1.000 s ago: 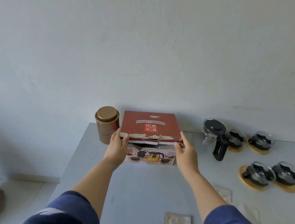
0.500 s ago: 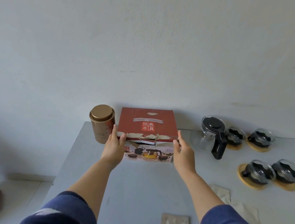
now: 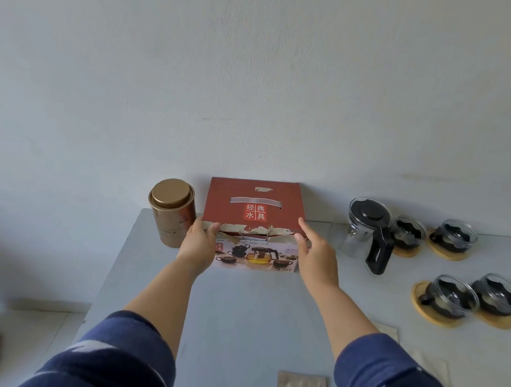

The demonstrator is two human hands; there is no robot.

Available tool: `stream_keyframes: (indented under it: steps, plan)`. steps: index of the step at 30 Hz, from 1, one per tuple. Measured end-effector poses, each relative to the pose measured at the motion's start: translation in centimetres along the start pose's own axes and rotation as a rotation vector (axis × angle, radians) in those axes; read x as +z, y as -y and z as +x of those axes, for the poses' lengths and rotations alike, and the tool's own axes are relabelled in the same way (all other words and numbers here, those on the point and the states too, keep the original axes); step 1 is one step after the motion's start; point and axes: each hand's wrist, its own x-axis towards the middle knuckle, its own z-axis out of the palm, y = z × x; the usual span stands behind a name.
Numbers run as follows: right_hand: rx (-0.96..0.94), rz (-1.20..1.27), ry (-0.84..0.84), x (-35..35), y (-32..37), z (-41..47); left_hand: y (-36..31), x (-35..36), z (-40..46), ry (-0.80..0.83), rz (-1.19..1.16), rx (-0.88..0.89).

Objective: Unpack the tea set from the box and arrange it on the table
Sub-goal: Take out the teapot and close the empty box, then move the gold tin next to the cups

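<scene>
The red box (image 3: 252, 224) stood at the table's (image 3: 243, 319) far edge, clasped between the left hand (image 3: 199, 244) and right hand (image 3: 315, 257) at its near corners.

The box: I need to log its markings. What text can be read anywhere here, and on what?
"经典水具": red lid of the box, in a square label.
Front panel of box: a line of small print and a corner mark, too blurred to read.
Gold tin: small print, unreadable.

Both hands (image 3: 199, 244) (image 3: 315, 257) gripping box (image 3: 254, 206)
</scene>
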Motion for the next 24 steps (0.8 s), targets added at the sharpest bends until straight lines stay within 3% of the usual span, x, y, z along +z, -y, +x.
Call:
stream_keyframes:
  steps: [4, 8, 11, 14, 18, 24]
  plan:
    - [0.055, -0.129, 0.011, -0.4, 1.1, 0.5, -0.4, -1.1, 1.2, 0.035, 0.228, -0.095]
    - [0.124, -0.417, 0.072, -1.3, 4.1, 0.8, 0.3, -2.3, -0.9, -0.015, 0.279, -0.094]
    - [0.035, -0.495, 0.023, -0.5, 7.2, -0.1, 2.7, -3.4, -4.0, 0.059, 0.507, -0.132]
    - [-0.235, -0.269, -0.028, 2.4, 10.5, -1.9, 6.4, -4.1, -7.9, 0.164, 0.753, -0.159]
    - [-0.416, 0.032, 0.141, 7.2, 15.1, -4.2, 10.7, -3.8, -11.2, 0.258, 0.851, -0.091]
    - [0.0, 0.26, 0.421, 14.3, 16.4, -3.9, 15.0, -3.4, -13.0, 0.058, 0.862, 0.14]
